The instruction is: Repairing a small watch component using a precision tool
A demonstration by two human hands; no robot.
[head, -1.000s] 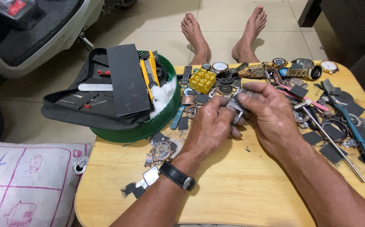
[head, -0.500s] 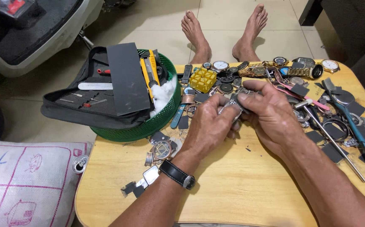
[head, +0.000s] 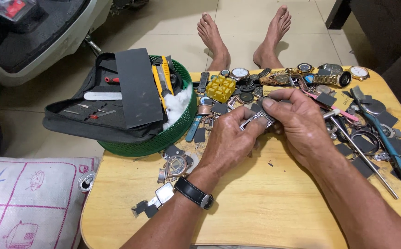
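Note:
Both my hands meet over the middle of a small wooden table (head: 265,207). My left hand (head: 230,143), with a black-strapped wristwatch (head: 192,192) on the wrist, pinches one end of a silver metal watch band (head: 257,120). My right hand (head: 297,122) grips the other end of the same band between thumb and fingers. The band is held just above the tabletop, close to a pile of watch parts.
A green basket (head: 163,138) at the left holds a black tool case, a yellow utility knife and cotton. A yellow block (head: 221,88), watches, straps and grey pads litter the far and right side. A metal rod (head: 364,159) lies at right. My bare feet rest beyond the table.
My hands have shifted slightly on the watch band, fingers re-gripping it. Nothing else on the table has moved.

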